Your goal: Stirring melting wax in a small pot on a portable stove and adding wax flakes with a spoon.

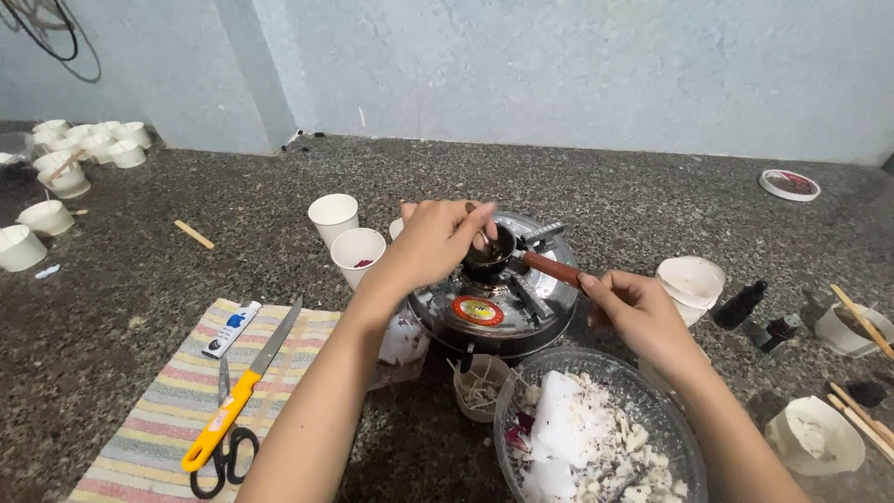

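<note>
The small dark metal melting pot with a reddish-brown handle sat on top of the round silver single-burner stove, which stood on the speckled grey stone floor. The right hand gripped the end of the pot's handle, fingers curled round it, so the pot lay up and to the left of that hand. The left hand hung directly over the pot's mouth, its fingertips pinched together on something thin; what it was could not be made out.

Just in front of the stove stood a clear glass bowl heaped with white wax chunks and flakes. To the left lay a striped cloth carrying a yellow-handled knife, black-handled scissors and a small white-and-blue tube. Two white paper cups stood just left of the stove, near the left wrist, and a cluster of more white cups sat far off by the wall. A small dark glass bottle stood to the right of the right hand.
</note>
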